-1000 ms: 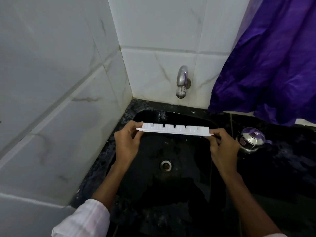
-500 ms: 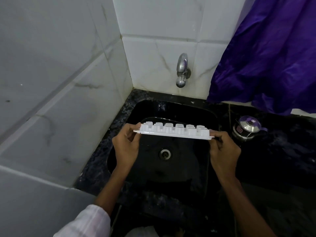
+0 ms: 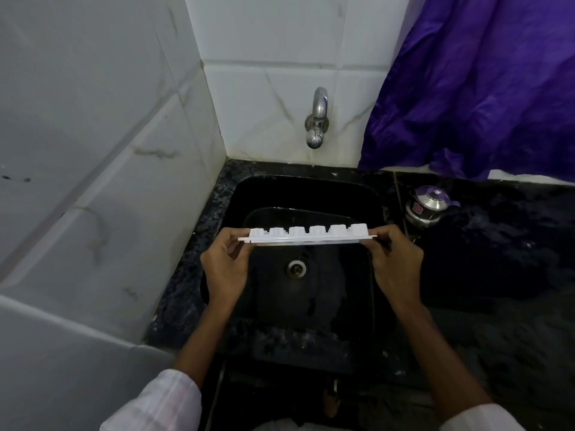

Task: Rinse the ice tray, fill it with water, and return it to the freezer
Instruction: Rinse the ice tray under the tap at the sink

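Left hand [image 3: 225, 269] and right hand [image 3: 396, 262] grip the white ice tray [image 3: 306, 235] upside-down above the black sink [image 3: 311, 194].

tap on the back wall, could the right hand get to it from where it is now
Probably yes, once it lets go: the right hand grips one end of the ice tray over the sink, and nothing stands between it and the tap.

The ice tray [image 3: 306, 235] turns its cups away, their contents hidden.
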Motion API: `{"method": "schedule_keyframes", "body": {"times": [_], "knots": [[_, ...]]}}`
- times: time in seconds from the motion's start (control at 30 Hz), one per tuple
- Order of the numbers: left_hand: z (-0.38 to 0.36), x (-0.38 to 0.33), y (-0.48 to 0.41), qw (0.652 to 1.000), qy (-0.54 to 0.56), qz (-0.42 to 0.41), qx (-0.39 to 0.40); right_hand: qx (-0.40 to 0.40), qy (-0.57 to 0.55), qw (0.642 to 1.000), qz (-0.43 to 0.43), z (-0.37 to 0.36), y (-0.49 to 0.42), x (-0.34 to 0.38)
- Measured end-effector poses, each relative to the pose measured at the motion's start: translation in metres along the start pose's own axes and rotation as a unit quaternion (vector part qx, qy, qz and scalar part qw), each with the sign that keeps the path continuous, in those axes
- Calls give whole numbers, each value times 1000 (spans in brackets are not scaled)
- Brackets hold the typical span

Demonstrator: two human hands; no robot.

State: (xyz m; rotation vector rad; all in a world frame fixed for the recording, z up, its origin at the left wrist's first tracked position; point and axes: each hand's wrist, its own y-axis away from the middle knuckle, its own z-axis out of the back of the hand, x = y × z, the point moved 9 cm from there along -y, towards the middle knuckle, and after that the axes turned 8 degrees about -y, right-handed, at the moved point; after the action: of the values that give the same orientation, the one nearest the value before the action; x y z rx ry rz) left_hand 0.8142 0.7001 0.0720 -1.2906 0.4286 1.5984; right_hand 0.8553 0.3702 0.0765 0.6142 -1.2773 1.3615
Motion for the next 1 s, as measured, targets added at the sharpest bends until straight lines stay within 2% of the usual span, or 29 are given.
{"method": "schedule_keyframes", "body": {"times": [0.07, 0.17, 0.37, 0.57, 0.77, 0.9, 1.0], "knots": [[-1, 6, -3, 1000, -1, 14, 18, 15, 6, 999, -38, -4, 3, -9], [-1, 5, -3, 999, 8, 15, 31, -8, -20, 996, -87, -1, 10, -16], [-18, 15, 8, 986, 127, 92, 57, -60, -52, 989, -124, 20, 24, -28], [-61, 23, 35, 981, 116, 132, 88, -103, -74, 979, -161, 54, 33, -49], [-136, 7, 61, 975, 84, 171, 115, -179, -124, 943, -250, 117, 27, -104], [-204, -13, 79, 961, 90, 198, 171, -177, -69, 941, -280, 172, 8, -147], [-248, -23, 92, 955, 90, 219, 181, -168, -18, 945, -279, 209, -9, -169]]}}
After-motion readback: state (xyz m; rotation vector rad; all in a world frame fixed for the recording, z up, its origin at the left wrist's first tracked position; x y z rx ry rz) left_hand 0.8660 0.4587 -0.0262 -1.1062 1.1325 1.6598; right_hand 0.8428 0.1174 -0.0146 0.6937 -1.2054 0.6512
